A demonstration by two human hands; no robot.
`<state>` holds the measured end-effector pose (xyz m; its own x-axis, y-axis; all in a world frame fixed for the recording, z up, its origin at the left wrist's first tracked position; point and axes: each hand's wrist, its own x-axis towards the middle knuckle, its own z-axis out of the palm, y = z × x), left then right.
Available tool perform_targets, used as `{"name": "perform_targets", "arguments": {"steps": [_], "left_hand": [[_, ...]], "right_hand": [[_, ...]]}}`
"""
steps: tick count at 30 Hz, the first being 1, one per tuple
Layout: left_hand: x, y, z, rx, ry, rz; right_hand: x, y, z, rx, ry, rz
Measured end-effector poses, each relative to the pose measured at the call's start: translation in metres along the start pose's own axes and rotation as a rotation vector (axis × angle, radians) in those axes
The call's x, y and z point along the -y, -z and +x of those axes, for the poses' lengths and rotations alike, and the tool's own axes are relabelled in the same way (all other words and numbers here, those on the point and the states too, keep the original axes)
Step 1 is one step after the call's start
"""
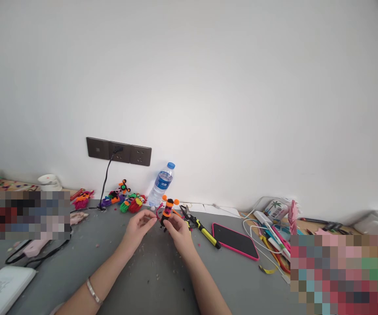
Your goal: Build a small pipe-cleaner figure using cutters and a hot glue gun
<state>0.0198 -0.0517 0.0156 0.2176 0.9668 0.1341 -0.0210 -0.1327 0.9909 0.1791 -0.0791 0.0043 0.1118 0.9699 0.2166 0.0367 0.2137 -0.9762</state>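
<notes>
A small pipe-cleaner figure (168,209) in orange and black, with a magenta band and round orange knobs at the top, stands upright above the grey table. My right hand (179,230) pinches its lower part between thumb and fingers. Close on the figure's left side, my left hand (142,225) has its thumb and fingertips drawn together. A thin magenta strand (159,213) curves between the left fingertips and the figure; whether those fingers grip it is too small to tell.
Yellow-black pliers (207,234) and a pink-edged phone (235,241) lie right of my hands. Behind stand a water bottle (161,183) and several fuzzy figures (136,203). A white box (7,288) is at front left. Cables and pens (274,234) crowd the right.
</notes>
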Motion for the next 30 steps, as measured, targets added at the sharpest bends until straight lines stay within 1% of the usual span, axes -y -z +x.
{"name": "perform_targets", "arguments": {"steps": [2,4,7,9,13,18,23,27,30], "left_hand": [[-0.002,0.002,0.000,-0.037,-0.148,0.110],[-0.003,0.003,0.000,-0.029,-0.260,0.190],[0.001,0.005,0.001,0.051,-0.359,0.283],[0.006,0.005,0.001,0.111,-0.393,0.348],[0.010,0.004,0.000,0.171,-0.413,0.424],[0.011,0.004,-0.002,0.177,-0.419,0.485],[0.011,0.004,-0.003,0.162,-0.354,0.428],[0.010,0.004,-0.003,0.186,-0.332,0.408],[0.010,0.004,-0.003,0.180,-0.324,0.372]], "right_hand": [[-0.003,0.000,0.001,-0.011,-0.010,0.021],[-0.005,0.000,0.001,-0.018,-0.014,0.034],[-0.004,0.000,0.001,-0.028,-0.011,0.042],[-0.001,0.000,0.001,-0.036,-0.011,0.056],[0.002,0.000,0.002,-0.043,-0.009,0.088],[0.000,0.000,0.002,-0.061,-0.008,0.085],[-0.003,0.001,0.003,-0.080,0.005,0.058],[-0.003,0.000,0.003,-0.081,0.035,0.045],[-0.002,0.000,0.002,-0.094,0.046,0.043]]}}
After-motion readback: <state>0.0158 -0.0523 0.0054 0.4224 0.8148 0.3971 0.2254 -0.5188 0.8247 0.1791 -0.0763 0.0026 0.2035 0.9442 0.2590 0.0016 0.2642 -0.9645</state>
